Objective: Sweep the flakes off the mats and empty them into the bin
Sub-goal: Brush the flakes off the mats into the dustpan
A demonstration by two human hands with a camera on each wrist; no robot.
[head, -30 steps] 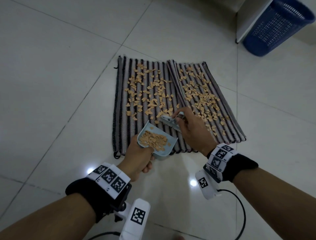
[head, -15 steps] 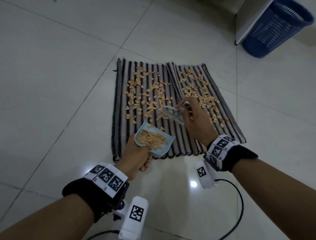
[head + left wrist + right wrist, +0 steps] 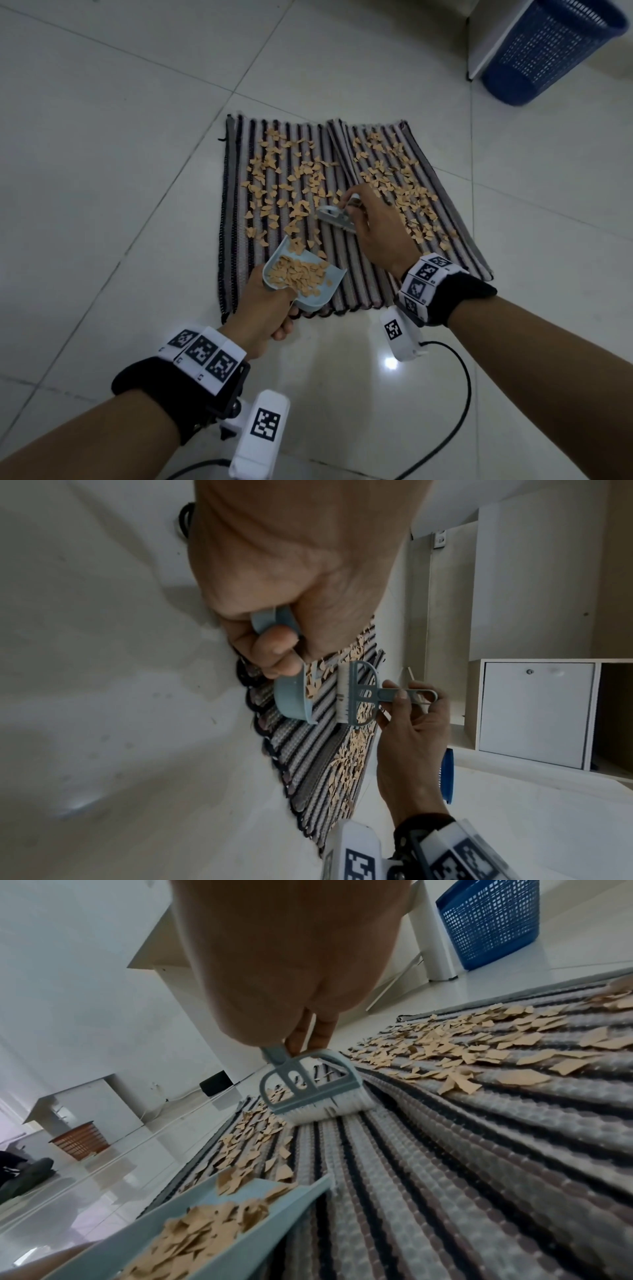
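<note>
Two striped mats (image 3: 363, 274) lie side by side on the tiled floor, strewn with tan flakes (image 3: 291, 181). My left hand (image 3: 263, 308) grips the handle of a pale blue dustpan (image 3: 318, 294), half full of flakes, its lip on the near part of the left mat. My right hand (image 3: 376, 226) pinches the handle of a small blue brush (image 3: 334, 217) (image 3: 308, 1091); its bristles rest on the mat beyond the pan. In the left wrist view the dustpan (image 3: 291, 696) and brush (image 3: 359, 693) stand close together. The blue mesh bin (image 3: 548, 44) stands at the far right.
White furniture (image 3: 476, 37) stands beside the bin; its leg (image 3: 435, 942) shows in the right wrist view. A brown basket (image 3: 80, 1139) sits far off to the left. A white cabinet (image 3: 534, 712) stands beyond the mats. A black cable (image 3: 459, 404) trails from my right wrist.
My right hand has carried the brush farther up the mat, away from the dustpan. The left hand and pan have shifted slightly forward onto the mat.
</note>
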